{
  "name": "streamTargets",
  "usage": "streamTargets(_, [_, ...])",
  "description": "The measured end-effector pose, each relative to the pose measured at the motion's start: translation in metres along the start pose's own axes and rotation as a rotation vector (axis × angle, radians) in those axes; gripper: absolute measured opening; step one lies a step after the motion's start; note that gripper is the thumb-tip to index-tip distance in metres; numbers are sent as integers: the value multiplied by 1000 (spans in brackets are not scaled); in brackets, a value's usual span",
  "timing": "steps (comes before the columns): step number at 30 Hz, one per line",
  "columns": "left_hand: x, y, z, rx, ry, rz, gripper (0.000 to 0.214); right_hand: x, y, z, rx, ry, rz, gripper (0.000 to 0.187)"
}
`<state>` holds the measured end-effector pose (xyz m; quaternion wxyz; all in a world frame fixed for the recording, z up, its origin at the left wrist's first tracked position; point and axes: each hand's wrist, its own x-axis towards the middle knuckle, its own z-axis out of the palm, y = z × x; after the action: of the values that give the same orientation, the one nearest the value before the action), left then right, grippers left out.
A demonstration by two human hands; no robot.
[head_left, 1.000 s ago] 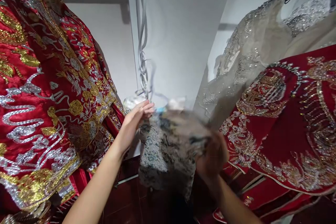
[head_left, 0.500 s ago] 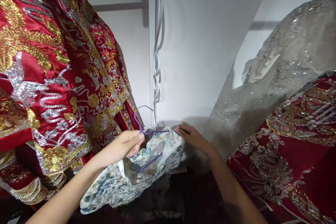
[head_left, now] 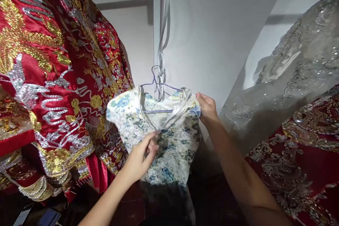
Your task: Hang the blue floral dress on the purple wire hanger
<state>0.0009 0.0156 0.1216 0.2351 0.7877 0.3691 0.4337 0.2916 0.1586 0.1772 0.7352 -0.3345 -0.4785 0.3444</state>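
1. My L hand: at front of the floral top. Index tip at base of V-neck; thumb tip lower, apart from it; other fingers curled. Can't tell if any fabric is pinched.
2. My R hand: at shoulder edge on R side of the top, fingers clamped on the fabric.
3. Floral top, pos.: centre, btwn my forearms, V-neck side facing me, approx. upright. Pale ground w/ blue flowers. Upper section well lit; lower end in shadow, detail n/a.
4. Hanger: thin, purple, seated inside neck opening of the top. Sloped arms run toward both shoulders; lower bar spans the V approx. horiz. Hook up.
5. L side: red jacket w/ gold + silver emb., hanging near the top. Pearl strands below its wide sleeve. Two phones in lower L corner, side by side.
6. R side: red beaded garment, partly out of view; sheer grey garment w/ sparkling trim above it.
7. Bkgd: white chain, vert., directly behind hanger hook. Can't confirm whether hook engages a ring. White wall behind all, w/ shadows.
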Motion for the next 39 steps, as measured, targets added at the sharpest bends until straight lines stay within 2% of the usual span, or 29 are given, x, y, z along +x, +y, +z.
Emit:
streamTargets(2, [9, -19, 21, -37, -67, -163, 54, -3, 1, -4, -8, 59, -16, 37])
streamTargets(4, [20, -38, 38, -22, -81, -207, 55, -12, 4, -10, -19, 105, -7, 38])
streamTargets(6, [27, -53, 51, 16, -88, -201, 45, -26, 8, -19, -41, 142, 12, 38])
streamTargets(8, [26, -62, 62, 58, -106, -188, 26, -39, 13, -26, -73, 168, 17, 36])
streamTargets(9, [23, -65, 67, 71, -119, -188, 21, -46, 15, -30, -91, 179, 13, 34])
streamTargets(11, [10, -66, 77, 58, -138, -203, 26, -56, 18, -35, -147, 213, -6, 31])
streamTargets(14, [-15, -64, 86, -90, -140, -242, 31, -74, 21, -39, -278, 360, -100, 23])
streamTargets(16, [-27, -63, 88, -234, -113, -299, 30, -98, 28, -38, -370, 497, -205, 29])
streamTargets(18, [-32, -62, 88, -405, -63, -374, 25, -135, 43, -34, -453, 576, -285, 34])
streamTargets(19, [-33, -62, 89, -493, -34, -407, 23, -156, 53, -30, -474, 543, -280, 29])
streamTargets(22, [-31, -57, 94, -690, 24, -453, 28, -218, 92, -12, -519, 63, -115, 9])
streamTargets(24, [-28, -52, 100, -743, 21, -458, 28, -243, 114, 2, -522, -81, -68, 15])
streamTargets(26, [-24, -46, 104, -767, 7, -457, 27, -251, 127, 12, -530, -138, -38, 19])
streamTargets(28, [-12, -40, 99, -805, 35, -450, 26, -246, 131, 16, -556, -163, -4, 20])
streamTargets(30, [11, -33, 84, -868, 120, -436, 26, -237, 130, 14, -600, -166, 31, 28])
streamTargets(33, [61, -18, 51, -931, 236, -402, 29, -231, 127, 10, -643, -167, 76, 44])
streamTargets(36, [109, 2, 23, -988, 261, -332, 35, -232, 125, 5, -611, -180, 107, 49])
streamTargets(39, [133, 19, 11, -1025, 282, -246, 37, -232, 125, -2, -554, -223, 127, 48])
